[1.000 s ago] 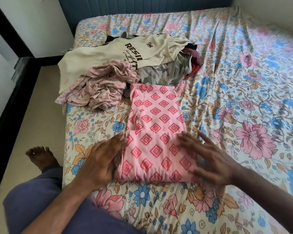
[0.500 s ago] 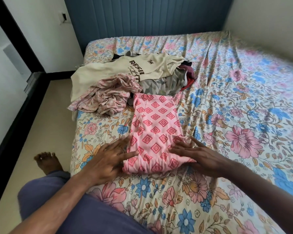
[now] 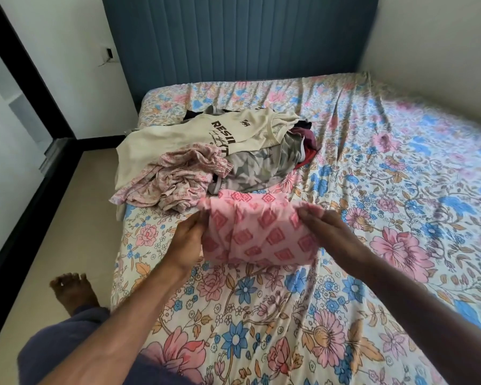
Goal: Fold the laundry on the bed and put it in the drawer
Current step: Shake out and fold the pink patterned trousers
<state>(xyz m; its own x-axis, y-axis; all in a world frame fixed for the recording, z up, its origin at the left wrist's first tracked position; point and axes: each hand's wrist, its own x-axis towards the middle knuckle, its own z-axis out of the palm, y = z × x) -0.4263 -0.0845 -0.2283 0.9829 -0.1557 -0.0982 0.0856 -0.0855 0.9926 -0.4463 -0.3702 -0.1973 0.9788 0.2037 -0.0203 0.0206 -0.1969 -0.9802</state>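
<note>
Two hands on one pink diamond-print garment [image 3: 257,232], folded into a thick bundle near the middle of the frame, over the near-left part of the bed [image 3: 386,218]; blurred, can't tell if its underside touches the sheet. Left hand [image 3: 188,243] at the bundle's 9 o'clock edge, fingers curled round the cloth, gripping it. Right hand [image 3: 328,229] at the 3 o'clock edge, fingers laid along the fabric, fingertips tucked into the fold, gripping too. Unfolded laundry pile at 12 o'clock from the bundle, just beside it: crumpled pink floral piece [image 3: 175,176] at 10 o'clock, grey patterned piece [image 3: 258,168] straight behind, cream printed t-shirt [image 3: 206,134] on top further back, dark red piece [image 3: 307,147] at 1 o'clock. Blue padded headboard [image 3: 239,37] at the far end. Bare foot [image 3: 72,290] on the floor at 8 o'clock.
</note>
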